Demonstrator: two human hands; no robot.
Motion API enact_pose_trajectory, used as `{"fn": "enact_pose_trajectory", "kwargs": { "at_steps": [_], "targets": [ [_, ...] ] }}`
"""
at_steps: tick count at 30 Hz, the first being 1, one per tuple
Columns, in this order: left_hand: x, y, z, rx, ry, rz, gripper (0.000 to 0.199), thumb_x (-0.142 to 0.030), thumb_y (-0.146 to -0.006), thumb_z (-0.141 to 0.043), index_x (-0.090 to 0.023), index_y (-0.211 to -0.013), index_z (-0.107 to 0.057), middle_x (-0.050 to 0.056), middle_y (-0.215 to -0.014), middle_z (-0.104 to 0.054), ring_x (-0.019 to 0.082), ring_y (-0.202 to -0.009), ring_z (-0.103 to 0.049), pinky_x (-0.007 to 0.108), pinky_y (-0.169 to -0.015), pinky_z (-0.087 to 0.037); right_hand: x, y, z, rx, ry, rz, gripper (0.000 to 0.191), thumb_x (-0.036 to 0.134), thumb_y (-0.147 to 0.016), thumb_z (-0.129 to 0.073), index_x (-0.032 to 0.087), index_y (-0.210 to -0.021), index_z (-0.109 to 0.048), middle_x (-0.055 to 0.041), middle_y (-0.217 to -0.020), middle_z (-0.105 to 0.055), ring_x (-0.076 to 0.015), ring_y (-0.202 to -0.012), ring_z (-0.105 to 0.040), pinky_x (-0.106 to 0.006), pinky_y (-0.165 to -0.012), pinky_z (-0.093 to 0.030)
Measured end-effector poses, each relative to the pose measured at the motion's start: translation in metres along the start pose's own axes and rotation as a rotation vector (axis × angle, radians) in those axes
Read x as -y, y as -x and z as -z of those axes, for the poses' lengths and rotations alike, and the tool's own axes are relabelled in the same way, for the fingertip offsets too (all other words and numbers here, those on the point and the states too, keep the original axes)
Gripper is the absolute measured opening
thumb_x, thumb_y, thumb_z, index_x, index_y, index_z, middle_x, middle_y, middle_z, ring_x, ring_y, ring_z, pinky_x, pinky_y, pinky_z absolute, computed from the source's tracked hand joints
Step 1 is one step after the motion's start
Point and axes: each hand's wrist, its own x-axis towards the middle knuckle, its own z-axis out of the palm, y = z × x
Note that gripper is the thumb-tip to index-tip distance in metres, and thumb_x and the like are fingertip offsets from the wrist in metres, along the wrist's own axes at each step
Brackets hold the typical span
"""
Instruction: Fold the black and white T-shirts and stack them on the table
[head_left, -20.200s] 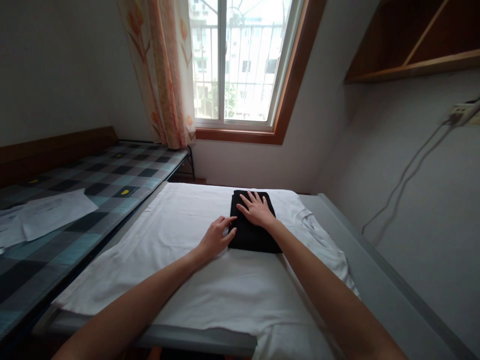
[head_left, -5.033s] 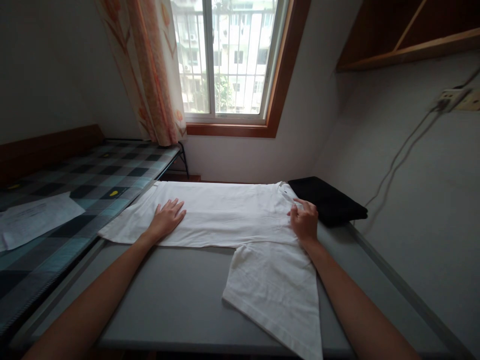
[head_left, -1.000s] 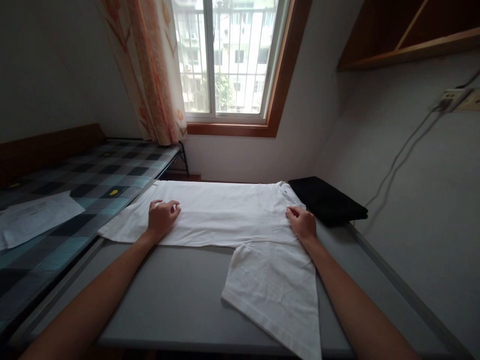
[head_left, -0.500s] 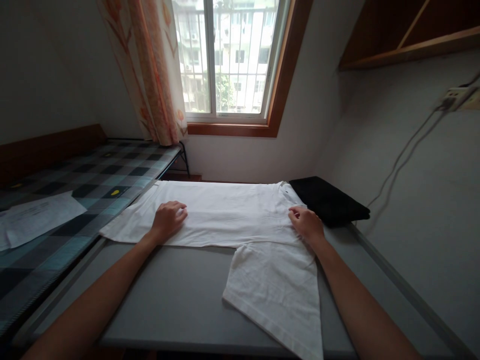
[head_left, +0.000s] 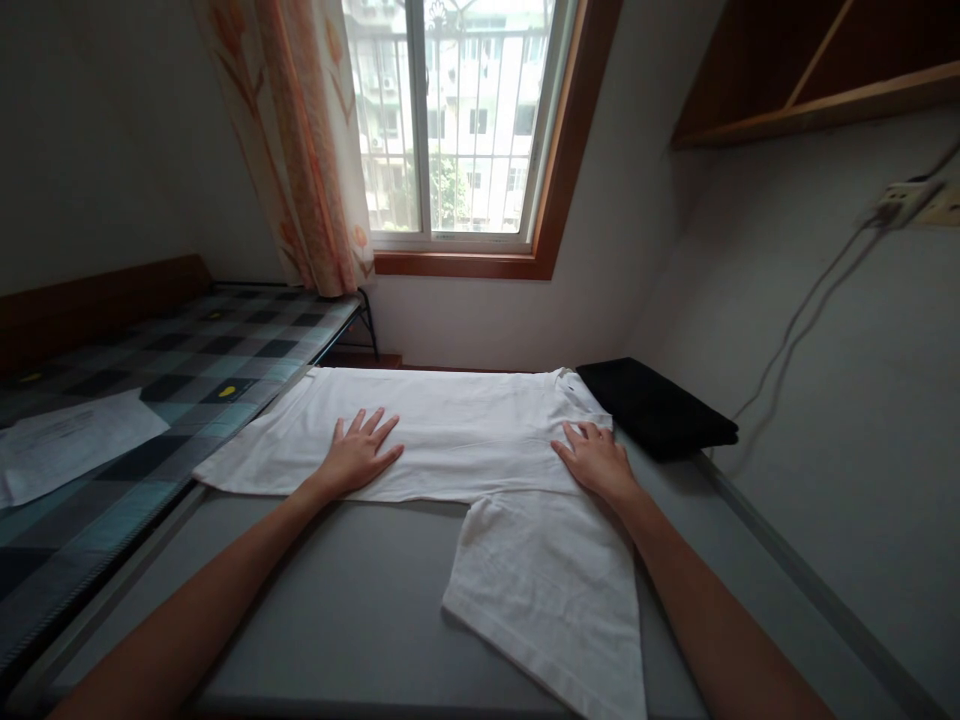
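A white T-shirt point(head_left: 465, 420) lies sideways on the grey table point(head_left: 337, 600), its body folded lengthwise into a long strip. One sleeve point(head_left: 551, 580) spreads toward me and reaches the table's front edge. My left hand point(head_left: 364, 453) rests flat on the body of the shirt with its fingers spread. On the collar end, my right hand point(head_left: 596, 458) lies palm down, fingers apart and slightly bent. Neither hand grips the cloth. Just beyond the collar sits a folded black cloth item point(head_left: 656, 405).
At the left stands a bed with a checked mattress point(head_left: 270, 345), with white paper point(head_left: 82, 440) on it. A window point(head_left: 450, 130) and patterned curtain point(head_left: 300, 150) are ahead. A wooden shelf point(head_left: 817, 105) and a socket with a cable point(head_left: 787, 320) are on the right wall.
Both hands have gone from closed fingers to spread ones. My left hand has shifted right along the shirt, and my right hand slightly left. The shirt lies as before.
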Motion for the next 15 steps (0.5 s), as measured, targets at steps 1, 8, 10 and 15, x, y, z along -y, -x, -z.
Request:
{"fn": "enact_pose_trajectory", "kwargs": {
  "at_steps": [1, 8, 10, 15],
  "targets": [
    [0.000, -0.001, 0.000, 0.001, 0.003, 0.001, 0.064, -0.062, -0.092, -0.035, -0.032, -0.149, -0.037, 0.007, -0.158, -0.031, 0.039, -0.145, -0.023, 0.064, -0.112, -0.014, -0.001, -0.002, -0.002, -0.003, -0.012, -0.004, 0.052, 0.050, -0.096, -0.037, 0.024, -0.138, -0.053, -0.0146, -0.139, -0.051, -0.0334, -0.122, -0.046, -0.048, -0.095, -0.041],
    [0.001, -0.010, -0.002, -0.008, 0.004, 0.027, 0.063, -0.061, -0.092, -0.036, -0.034, -0.148, -0.038, 0.007, -0.158, -0.031, 0.039, -0.145, -0.023, 0.065, -0.111, -0.014, -0.002, -0.015, -0.016, -0.066, -0.095, -0.032, 0.051, 0.048, -0.096, -0.036, 0.026, -0.140, -0.052, -0.0110, -0.144, -0.047, -0.0314, -0.128, -0.040, -0.048, -0.103, -0.035],
    [0.001, -0.014, -0.002, -0.008, 0.002, 0.029, 0.063, -0.061, -0.092, -0.036, -0.034, -0.149, -0.037, 0.007, -0.158, -0.030, 0.038, -0.145, -0.023, 0.065, -0.111, -0.014, -0.001, -0.017, -0.016, -0.074, -0.109, -0.046, 0.051, 0.048, -0.095, -0.037, 0.027, -0.139, -0.053, -0.0100, -0.143, -0.049, -0.0317, -0.127, -0.040, -0.047, -0.102, -0.035],
    [0.002, -0.021, 0.000, 0.005, 0.006, 0.026, 0.063, -0.062, -0.092, -0.035, -0.033, -0.149, -0.037, 0.008, -0.159, -0.029, 0.039, -0.145, -0.022, 0.067, -0.110, -0.013, 0.000, -0.020, -0.014, -0.076, -0.128, -0.063, 0.051, 0.049, -0.094, -0.037, 0.028, -0.138, -0.055, -0.0100, -0.142, -0.049, -0.0329, -0.126, -0.041, -0.048, -0.101, -0.036]
  ]
}}
